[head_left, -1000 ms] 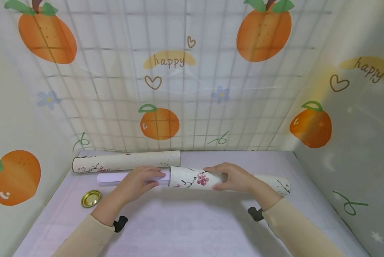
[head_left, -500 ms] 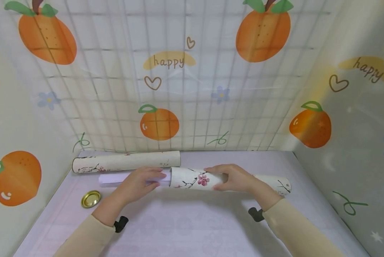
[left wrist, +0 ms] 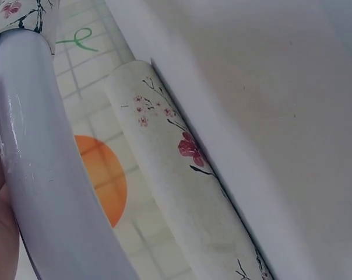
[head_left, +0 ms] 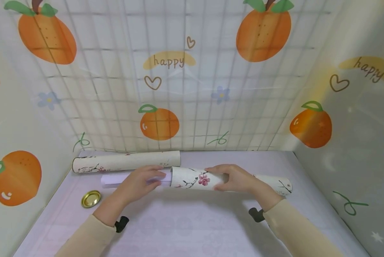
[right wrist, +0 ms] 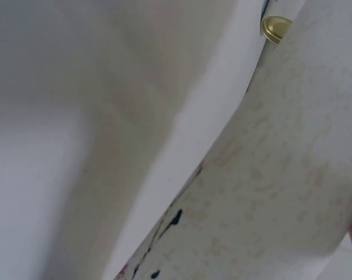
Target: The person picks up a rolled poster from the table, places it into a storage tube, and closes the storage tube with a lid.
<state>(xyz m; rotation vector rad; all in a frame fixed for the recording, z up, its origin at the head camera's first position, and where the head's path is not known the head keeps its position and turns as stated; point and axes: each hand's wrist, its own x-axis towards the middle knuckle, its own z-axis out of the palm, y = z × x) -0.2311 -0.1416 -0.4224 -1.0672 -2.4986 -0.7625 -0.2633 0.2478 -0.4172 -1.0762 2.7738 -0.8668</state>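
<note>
In the head view, my right hand (head_left: 235,177) grips a cream tube (head_left: 187,177) printed with plum blossoms, lying crosswise with its open end to the left. A pale lilac roll (head_left: 111,180) with a glossy surface sticks out of that end; the rest of it is hidden inside. My left hand (head_left: 139,184) holds this roll just outside the tube's mouth, thumb on the near side and fingers over the far side. The left wrist view shows the roll (left wrist: 42,157) entering the tube (left wrist: 24,17). Mostly the tube's speckled side (right wrist: 269,175) fills the right wrist view.
Behind the roll lies a second blossom-printed tube (head_left: 124,162), along the table's back edge. A round gold lid (head_left: 91,198) rests left of my left forearm. Fruit-printed sheeting (head_left: 204,121) walls the lilac-covered table (head_left: 185,232) at the back and sides.
The lilac roll's left end has shifted slightly right, and a little less of it shows outside the tube. The tube has edged right too. Both hands keep their holds.
</note>
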